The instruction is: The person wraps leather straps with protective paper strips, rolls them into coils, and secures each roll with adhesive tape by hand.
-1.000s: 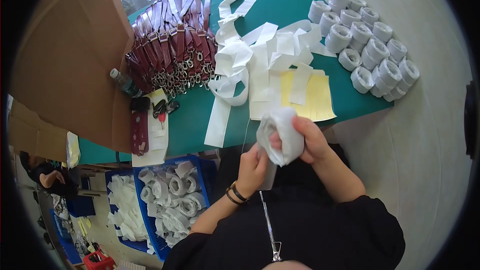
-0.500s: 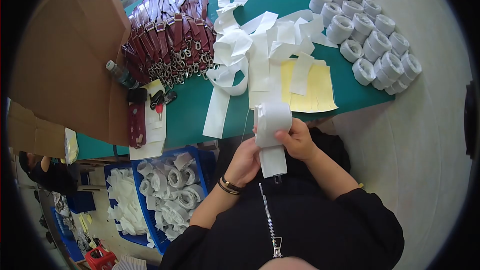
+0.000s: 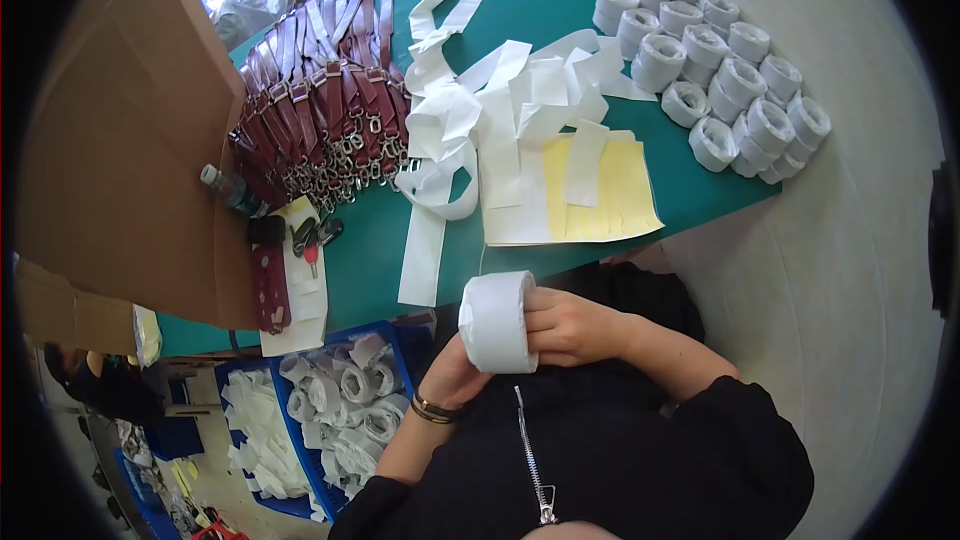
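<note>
A wide white roll [image 3: 497, 323] is held up between both hands, in front of the table's near edge. My right hand [image 3: 575, 327] grips it from the right, with fingers reaching into its open side. Around its lower left side curls my left hand [image 3: 452, 373], the fingers partly hidden behind the roll. Beyond the hands, loose white strips [image 3: 510, 105] lie in a tangle on the green table [image 3: 375, 260], some over yellow and white sheets [image 3: 600, 190]. Many similar white rolls [image 3: 713, 143] are stacked at the table's right end.
Dark red straps with metal clasps [image 3: 330, 105] lie at the table's left, beside a cardboard panel [image 3: 130, 130] and a bottle [image 3: 230, 188]. Blue crates [image 3: 400, 340] with white rolls and strips stand below left. Farther left is another person [image 3: 100, 385].
The roll has turned and moved down to the left with both hands. The strip that hung below it is no longer visible. My right hand's fingers now reach into the roll's side.
</note>
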### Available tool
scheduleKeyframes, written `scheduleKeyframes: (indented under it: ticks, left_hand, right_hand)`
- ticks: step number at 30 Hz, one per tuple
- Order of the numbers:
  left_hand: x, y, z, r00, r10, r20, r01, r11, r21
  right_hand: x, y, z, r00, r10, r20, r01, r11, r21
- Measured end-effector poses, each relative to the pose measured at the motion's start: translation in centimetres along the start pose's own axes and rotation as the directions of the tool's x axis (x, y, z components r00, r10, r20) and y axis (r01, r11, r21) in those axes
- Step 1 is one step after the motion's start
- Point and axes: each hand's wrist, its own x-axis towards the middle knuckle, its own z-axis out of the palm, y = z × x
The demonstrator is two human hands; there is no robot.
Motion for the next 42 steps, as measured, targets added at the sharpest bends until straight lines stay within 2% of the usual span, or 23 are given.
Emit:
scheduleKeyframes:
  ticks: [2,3,6,9,11,13,15,18,19,20,21,22,23,24,26,31,34,35,38,39,42]
  left_hand:
    - [0.3,0.1,0.2,1.0,-0.008,-0.029,0.009,0.999,0.05]
    - [0.3,0.2,0.3,0.998,-0.004,-0.064,0.01,0.995,0.096]
    - [0.6,1.1,0.5,0.993,0.005,-0.118,0.012,0.989,0.145]
    - [1.1,1.7,0.9,0.99,0.006,-0.143,0.013,0.991,0.135]
    - [1.3,2.3,1.2,0.993,0.096,-0.072,-0.083,0.981,0.174]
    - [1.7,2.6,1.1,0.989,0.142,-0.031,-0.134,0.972,0.191]
    - [1.9,2.7,0.6,0.955,0.293,-0.04,-0.265,0.908,0.326]
    - [3.6,3.5,-1.2,0.93,0.368,-0.019,-0.328,0.85,0.411]
    - [4.7,3.7,-2.1,0.929,0.37,-0.006,-0.332,0.841,0.427]
    - [5.7,3.9,-2.9,0.93,0.368,0.005,-0.332,0.833,0.442]
    - [6.9,3.8,-3.2,0.932,0.362,0.008,-0.328,0.836,0.44]
    - [8.8,3.6,-3.3,0.92,0.385,-0.069,-0.336,0.868,0.366]
    - [10.6,3.5,-3.3,0.903,0.404,-0.145,-0.351,0.89,0.29]
    - [12.6,3.5,-3.6,0.904,0.406,-0.135,-0.356,0.888,0.289]
    - [15.6,3.5,-4.5,0.933,0.304,-0.192,-0.291,0.952,0.094]
    - [17.7,4.2,-5.4,0.962,0.217,-0.164,-0.187,0.965,0.181]
    - [17.2,4.4,-4.1,0.952,0.221,-0.212,-0.186,0.967,0.174]
    - [17.1,4.4,-3.8,0.952,0.219,-0.212,-0.184,0.967,0.173]
    - [17.1,4.6,-3.2,0.953,0.191,-0.236,-0.14,0.966,0.219]
    - [17.1,4.6,-3.3,0.953,0.19,-0.237,-0.138,0.966,0.221]
    - [17.4,4.6,-3.7,0.955,0.19,-0.229,-0.13,0.959,0.253]
  right_hand:
    - [-0.3,0.2,0.1,0.997,0.048,-0.056,-0.041,0.993,0.11]
    - [-0.5,0.4,0.2,0.997,0.051,-0.06,-0.044,0.993,0.108]
    - [-0.7,1.2,0.9,0.987,-0.134,-0.085,0.124,0.986,-0.115]
    - [-0.2,1.2,1.0,0.976,-0.167,-0.14,0.141,0.974,-0.176]
    - [0.3,1.1,1.1,0.969,-0.184,-0.167,0.148,0.966,-0.21]
    - [0.9,1.0,1.0,0.956,-0.154,-0.251,0.115,0.98,-0.165]
    - [1.1,1.4,0.6,0.946,-0.133,-0.294,0.093,0.985,-0.146]
    - [1.1,3.7,-1.0,0.867,0.198,-0.457,-0.153,0.979,0.133]
    - [1.3,5.5,-1.3,0.75,0.379,-0.542,-0.353,0.922,0.157]
    - [1.2,8.2,-1.4,0.585,0.531,-0.613,-0.532,0.822,0.204]
    - [0.4,12.1,-1.3,0.516,0.57,-0.64,-0.689,0.72,0.085]
    - [-0.3,15.0,-1.1,0.444,0.588,-0.677,-0.815,0.579,-0.031]
    - [-0.1,15.4,-1.2,0.443,0.581,-0.683,-0.815,0.578,-0.037]
    - [0.7,15.8,-1.1,0.383,0.61,-0.694,-0.888,0.449,-0.096]
    - [2.2,16.4,-0.9,0.247,0.642,-0.726,-0.969,0.158,-0.189]
    - [2.2,16.5,-0.9,0.251,0.681,-0.688,-0.968,0.198,-0.157]
    - [0.8,16.6,-1.6,0.133,0.791,-0.597,-0.91,0.336,0.243]
    - [0.3,16.5,-1.7,0.132,0.792,-0.596,-0.91,0.334,0.243]
    - [-1.0,16.4,-1.8,0.118,0.867,-0.484,-0.557,0.461,0.691]
    - [-1.4,16.2,-2.1,0.117,0.868,-0.483,-0.555,0.46,0.693]
    - [-2.2,15.4,-3.8,0.225,0.933,-0.281,-0.53,0.36,0.768]
